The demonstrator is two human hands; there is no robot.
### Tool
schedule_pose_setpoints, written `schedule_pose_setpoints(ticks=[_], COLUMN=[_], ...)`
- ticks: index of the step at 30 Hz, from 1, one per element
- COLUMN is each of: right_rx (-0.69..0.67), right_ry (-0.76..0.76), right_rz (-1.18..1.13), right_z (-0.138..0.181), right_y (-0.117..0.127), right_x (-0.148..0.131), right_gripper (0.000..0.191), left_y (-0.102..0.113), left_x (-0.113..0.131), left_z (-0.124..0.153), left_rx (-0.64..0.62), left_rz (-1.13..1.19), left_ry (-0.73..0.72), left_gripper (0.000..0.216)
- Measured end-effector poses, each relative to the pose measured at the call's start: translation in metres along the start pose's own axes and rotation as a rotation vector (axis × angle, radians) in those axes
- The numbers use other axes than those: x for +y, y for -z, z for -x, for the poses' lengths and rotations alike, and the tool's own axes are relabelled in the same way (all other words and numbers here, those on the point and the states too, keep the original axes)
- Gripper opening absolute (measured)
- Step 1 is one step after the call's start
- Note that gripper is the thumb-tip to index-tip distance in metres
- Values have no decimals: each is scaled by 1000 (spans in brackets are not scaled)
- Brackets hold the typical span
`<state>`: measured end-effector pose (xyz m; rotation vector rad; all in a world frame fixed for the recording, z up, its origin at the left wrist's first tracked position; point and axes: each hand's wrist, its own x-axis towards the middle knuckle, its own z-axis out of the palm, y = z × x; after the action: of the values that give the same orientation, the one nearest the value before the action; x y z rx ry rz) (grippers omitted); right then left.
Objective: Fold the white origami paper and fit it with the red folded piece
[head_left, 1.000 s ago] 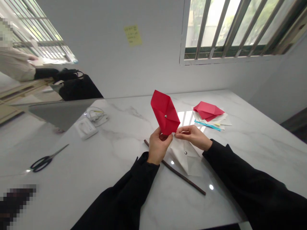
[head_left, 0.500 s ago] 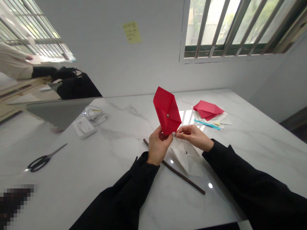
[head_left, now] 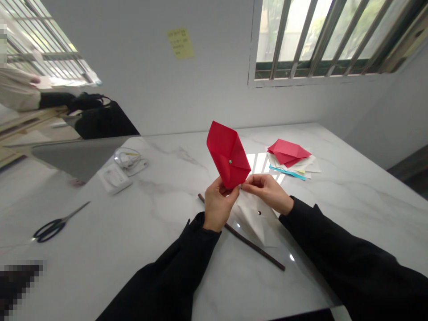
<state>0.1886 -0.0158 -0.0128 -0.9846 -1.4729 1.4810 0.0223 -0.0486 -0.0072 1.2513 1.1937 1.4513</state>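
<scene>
A red folded paper pinwheel (head_left: 225,145) with a shiny pin at its middle is held up by its lower edge in my left hand (head_left: 219,203). My right hand (head_left: 264,189) pinches close to the pinwheel's lower right corner; whatever is between its fingertips is too small to make out. On the table beneath my hands lies a white paper pinwheel (head_left: 256,227), also with a shiny pin. A thin dark brown stick (head_left: 256,248) lies slantwise below, partly covered by my left hand and wrist.
Folded red, white and blue papers (head_left: 289,154) are stacked at the back right. Black-handled scissors (head_left: 53,228) lie at the left, near a white box (head_left: 115,178) and a coiled white cable (head_left: 135,160). A yellow note (head_left: 180,43) sticks to the wall. Another person's sleeve (head_left: 18,89) shows at far left.
The red pinwheel has tilted slightly to the left in my left hand. My right fingertips stay close to its lower corner. The whole view has shifted a little.
</scene>
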Motion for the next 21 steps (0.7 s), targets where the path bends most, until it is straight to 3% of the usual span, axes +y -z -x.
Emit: schedule_pose_setpoints(ticks=[21], right_rx=[72], right_ry=[106], right_rz=[69], right_z=[2], right_y=[-5], right_x=[5], right_gripper=[30], left_y=[0], left_x=[1], left_z=[1], left_rx=[35], left_rz=[-15], left_ry=[-11], left_gripper=[26])
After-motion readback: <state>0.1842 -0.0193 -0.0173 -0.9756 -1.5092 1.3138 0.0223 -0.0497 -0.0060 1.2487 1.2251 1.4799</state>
